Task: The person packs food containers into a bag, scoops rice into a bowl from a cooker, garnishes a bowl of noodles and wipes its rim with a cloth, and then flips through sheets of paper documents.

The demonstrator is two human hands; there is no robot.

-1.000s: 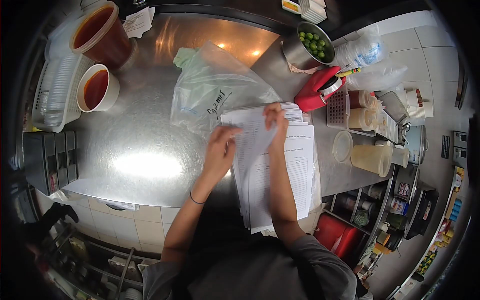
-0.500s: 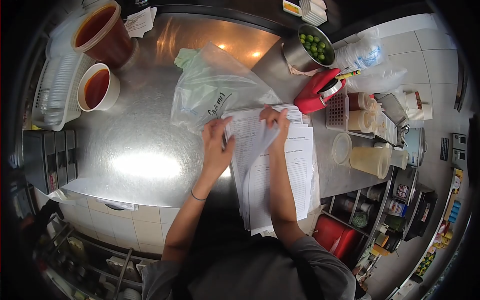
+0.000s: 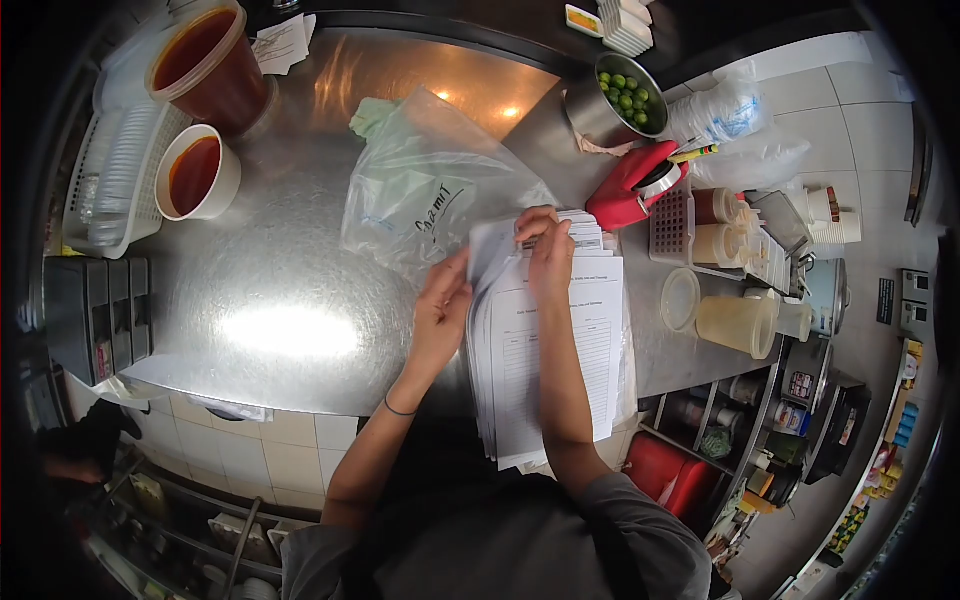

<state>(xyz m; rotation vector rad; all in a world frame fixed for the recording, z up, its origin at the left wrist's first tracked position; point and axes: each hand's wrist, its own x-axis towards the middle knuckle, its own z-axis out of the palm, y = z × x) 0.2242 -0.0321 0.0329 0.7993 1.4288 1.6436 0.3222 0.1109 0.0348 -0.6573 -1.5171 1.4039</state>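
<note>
Head | right hand (image 3: pixel 549 252) pinching papers (image 3: pixel 512 350) | left hand (image 3: pixel 440 300) at their edge, grip cannot be told | small print (image 3: pixel 599 350) illegible

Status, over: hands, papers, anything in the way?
Left hand at the papers' left edge; right hand curled over their far end. Papers stacked, some sheets curling up, overhanging counter's near edge. Plastic bag crowding the far end.

Hands (image 3: pixel 549 252) at printed sheets (image 3: pixel 517 370); marked plastic bag (image 3: pixel 400 180) just beyond; green fruit (image 3: pixel 626 97) in metal pot (image 3: pixel 588 112).
</note>
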